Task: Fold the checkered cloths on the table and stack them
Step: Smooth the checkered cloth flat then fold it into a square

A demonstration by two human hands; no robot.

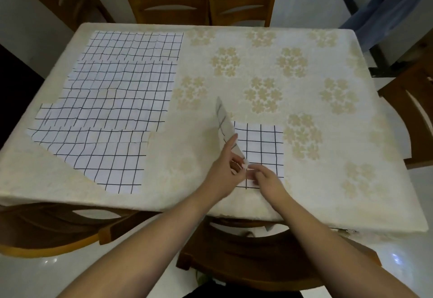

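Note:
A white cloth with a black grid (262, 145) lies near the table's front edge, its left half raised upright as a flap. My left hand (225, 168) pinches the near corner of that flap, index finger stretched up along it. My right hand (267, 179) rests on the cloth's near edge, fingers curled onto the fabric beside the left hand. Several more checkered cloths (112, 100) lie flat and overlapping on the left half of the table.
The table (316, 68) wears a cream cloth with a beige flower pattern. Wooden chairs stand all round: two at the far side (201, 0), one at the right (412, 115), one in front (257, 250), one at the near left (58, 225).

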